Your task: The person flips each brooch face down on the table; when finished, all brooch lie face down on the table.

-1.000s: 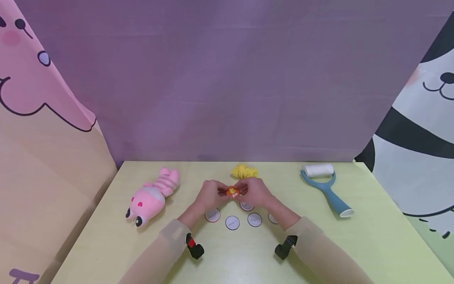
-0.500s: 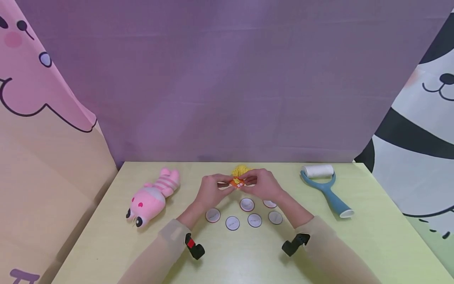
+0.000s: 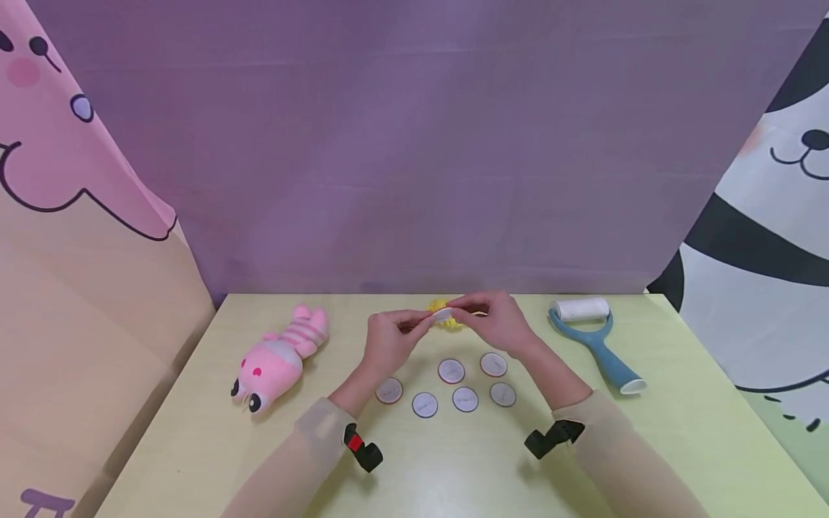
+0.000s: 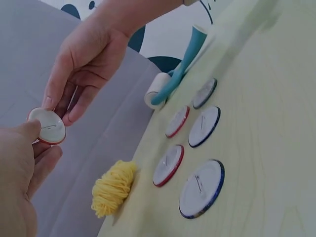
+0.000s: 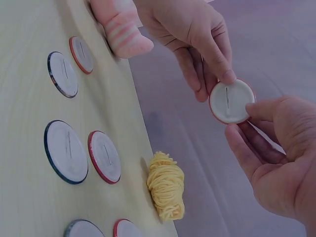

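Note:
A round pin-back button badge (image 3: 442, 315) with an orange-red edge is held up over the far part of the table. Its white back with the metal pin shows in the left wrist view, where the badge (image 4: 51, 129) sits between both hands. My left hand (image 3: 390, 344) pinches one side between thumb and fingers. On the opposite side my right hand (image 3: 497, 325) pinches it too. The badge's front is hidden. Several more button badges (image 3: 465, 399) lie pin side up on the table below the hands, some red-edged and some dark-edged.
A bundle of yellow yarn (image 4: 114, 188) lies at the table's far edge behind the hands. To the left is a pink striped plush toy (image 3: 275, 367). A blue-handled lint roller (image 3: 602, 349) lies at the right. A purple cloth (image 3: 414, 158) hangs behind the table (image 3: 453, 467).
Both hands have lifted the badge up and slightly right. Its orange printed front faced me earlier; now the white back does. The right arm has shifted right, uncovering more badges on the table.

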`<state>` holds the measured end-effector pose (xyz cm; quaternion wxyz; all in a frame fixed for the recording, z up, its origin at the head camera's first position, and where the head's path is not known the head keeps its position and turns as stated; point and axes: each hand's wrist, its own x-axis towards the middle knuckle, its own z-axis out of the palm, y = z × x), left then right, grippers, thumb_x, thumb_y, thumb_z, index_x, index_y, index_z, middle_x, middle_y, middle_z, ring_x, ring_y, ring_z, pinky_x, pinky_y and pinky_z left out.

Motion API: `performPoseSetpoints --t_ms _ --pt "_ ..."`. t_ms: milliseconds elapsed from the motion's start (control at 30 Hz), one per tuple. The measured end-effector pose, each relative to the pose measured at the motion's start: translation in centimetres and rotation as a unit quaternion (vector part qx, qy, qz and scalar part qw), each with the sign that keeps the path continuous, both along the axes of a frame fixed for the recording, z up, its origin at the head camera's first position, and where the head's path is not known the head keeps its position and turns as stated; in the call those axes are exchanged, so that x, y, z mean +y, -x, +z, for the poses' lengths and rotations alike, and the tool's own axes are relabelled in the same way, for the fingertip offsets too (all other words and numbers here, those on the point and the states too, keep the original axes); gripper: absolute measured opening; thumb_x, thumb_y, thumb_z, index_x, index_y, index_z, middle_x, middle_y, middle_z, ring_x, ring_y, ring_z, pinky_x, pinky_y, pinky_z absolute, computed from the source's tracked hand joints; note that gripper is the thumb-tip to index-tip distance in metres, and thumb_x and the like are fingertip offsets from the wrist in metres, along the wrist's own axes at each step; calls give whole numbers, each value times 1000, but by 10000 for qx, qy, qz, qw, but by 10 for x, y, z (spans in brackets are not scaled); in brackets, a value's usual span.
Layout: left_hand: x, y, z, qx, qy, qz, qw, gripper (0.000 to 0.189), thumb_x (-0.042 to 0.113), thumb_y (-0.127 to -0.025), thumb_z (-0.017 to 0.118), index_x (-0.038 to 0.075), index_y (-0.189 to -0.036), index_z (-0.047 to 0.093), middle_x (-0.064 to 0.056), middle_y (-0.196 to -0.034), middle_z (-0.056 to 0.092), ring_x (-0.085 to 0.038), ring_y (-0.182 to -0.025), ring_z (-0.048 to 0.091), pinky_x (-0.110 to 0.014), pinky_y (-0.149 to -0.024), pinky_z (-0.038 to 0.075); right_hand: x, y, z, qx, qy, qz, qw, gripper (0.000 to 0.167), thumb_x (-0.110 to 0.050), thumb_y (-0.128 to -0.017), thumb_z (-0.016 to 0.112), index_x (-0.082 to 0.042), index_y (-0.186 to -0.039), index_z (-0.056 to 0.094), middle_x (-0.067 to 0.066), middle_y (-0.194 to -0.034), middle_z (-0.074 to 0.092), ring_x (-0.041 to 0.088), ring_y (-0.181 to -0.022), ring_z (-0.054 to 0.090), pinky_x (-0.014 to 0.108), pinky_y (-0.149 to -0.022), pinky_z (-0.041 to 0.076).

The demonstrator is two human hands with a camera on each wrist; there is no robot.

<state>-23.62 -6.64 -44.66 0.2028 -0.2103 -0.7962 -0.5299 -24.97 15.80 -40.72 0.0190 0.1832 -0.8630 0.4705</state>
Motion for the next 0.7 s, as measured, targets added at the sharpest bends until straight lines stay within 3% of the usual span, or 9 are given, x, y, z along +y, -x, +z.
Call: performPoseSetpoints --t_ms 200,400,533,700 --pt "3 -2 4 -94 -265 -206 9994 19 9 -93 83 2 -110 83 -15 -91 83 -25 -77 82 -20 -70 63 1 -1 0 -53 313 8 9995 23 -16 -100 75 -6 -120 81 16 -117 79 27 -103 77 19 -80 60" --pt "3 -2 4 -76 -324 -256 9991 27 5 -94 81 1 -120 80 -17 -88 82 -28 -75 81 -19 -69 63 -3 -3 -2 66 471 50 9989 23 -14 -99 76 -5 -120 80 17 -113 80 23 -93 76 20 -76 59" --pt "1 -2 4 -39 -379 -226 9990 24 5 -93 81 1 -117 81 -17 -85 82 -28 -73 81 -19 -68 63 -6 -3 -4 58 467 116 9988 24 -8 -98 77 -3 -121 79 18 -108 79 22 -91 75 19 -77 59" --pt "-2 -1 4 -181 -277 -197 9993 22 7 -93 81 2 -115 82 -15 -85 82 -26 -73 81 -18 -67 62 -10 -3 -9 56 618 224 9978 33 1 -94 77 0 -127 74 22 -114 75 25 -94 76 19 -77 61"
